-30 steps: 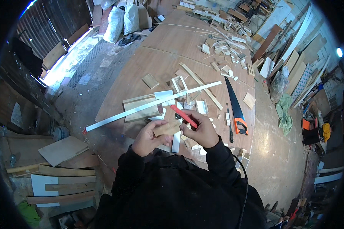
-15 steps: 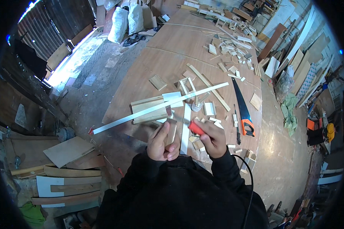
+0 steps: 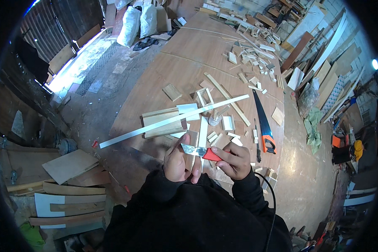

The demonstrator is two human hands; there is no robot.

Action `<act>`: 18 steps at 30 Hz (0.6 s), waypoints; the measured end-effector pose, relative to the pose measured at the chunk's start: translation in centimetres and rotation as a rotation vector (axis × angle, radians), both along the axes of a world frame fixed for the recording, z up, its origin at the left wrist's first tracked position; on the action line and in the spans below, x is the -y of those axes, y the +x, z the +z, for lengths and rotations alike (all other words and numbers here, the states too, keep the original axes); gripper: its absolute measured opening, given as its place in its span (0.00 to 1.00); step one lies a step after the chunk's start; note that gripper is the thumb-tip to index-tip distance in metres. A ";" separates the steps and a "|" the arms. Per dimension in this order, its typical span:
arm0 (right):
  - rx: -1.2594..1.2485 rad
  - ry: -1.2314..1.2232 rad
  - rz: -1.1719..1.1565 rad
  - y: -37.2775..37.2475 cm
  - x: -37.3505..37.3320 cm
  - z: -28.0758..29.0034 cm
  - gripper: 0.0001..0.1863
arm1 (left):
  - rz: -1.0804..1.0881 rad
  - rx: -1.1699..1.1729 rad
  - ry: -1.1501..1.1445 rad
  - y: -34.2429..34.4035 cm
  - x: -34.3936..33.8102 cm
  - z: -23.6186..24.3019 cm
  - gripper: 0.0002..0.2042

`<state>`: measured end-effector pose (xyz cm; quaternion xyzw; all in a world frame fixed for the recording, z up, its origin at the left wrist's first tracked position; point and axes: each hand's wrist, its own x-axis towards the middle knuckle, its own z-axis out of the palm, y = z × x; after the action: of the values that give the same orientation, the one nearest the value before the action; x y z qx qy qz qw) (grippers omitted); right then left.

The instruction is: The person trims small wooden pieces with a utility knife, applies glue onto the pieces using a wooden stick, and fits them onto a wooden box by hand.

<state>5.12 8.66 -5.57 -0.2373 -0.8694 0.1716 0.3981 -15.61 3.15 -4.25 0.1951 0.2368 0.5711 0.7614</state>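
My right hand (image 3: 234,161) is closed round the red handle of a knife (image 3: 193,150) with a short, broad metal blade, slanted at its tip. The blade points left and lies across a small wooden block (image 3: 193,137). My left hand (image 3: 175,163) grips that block upright between thumb and fingers, close to my body at the table's near edge. The blade covers part of the block, and whether its edge touches the wood I cannot tell. Just beyond my hands, a long white strip (image 3: 172,122) rests slantwise over a grooved wooden piece (image 3: 161,119).
On the wooden table (image 3: 155,80) lie a handsaw (image 3: 264,122) with an orange and black handle, a clear jar (image 3: 215,119) with a brush-like stick, and many offcuts. A black cable (image 3: 273,193) runs beside my right arm. Boards (image 3: 71,166) are stacked at lower left.
The knife has turned so its blade now shows broadside, pointing left across the block. My right hand has come slightly lower, and my left fingers have shifted around the block.
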 end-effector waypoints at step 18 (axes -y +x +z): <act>0.003 0.228 -0.396 -1.6 -2.2 -4.3 0.12 | -0.077 0.107 -0.141 -0.4 -0.6 -2.8 0.23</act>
<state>3.56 10.90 -9.85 -0.3570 -0.8202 -0.0099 0.4469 -16.00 3.77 -7.07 0.1190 0.2276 0.5331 0.8061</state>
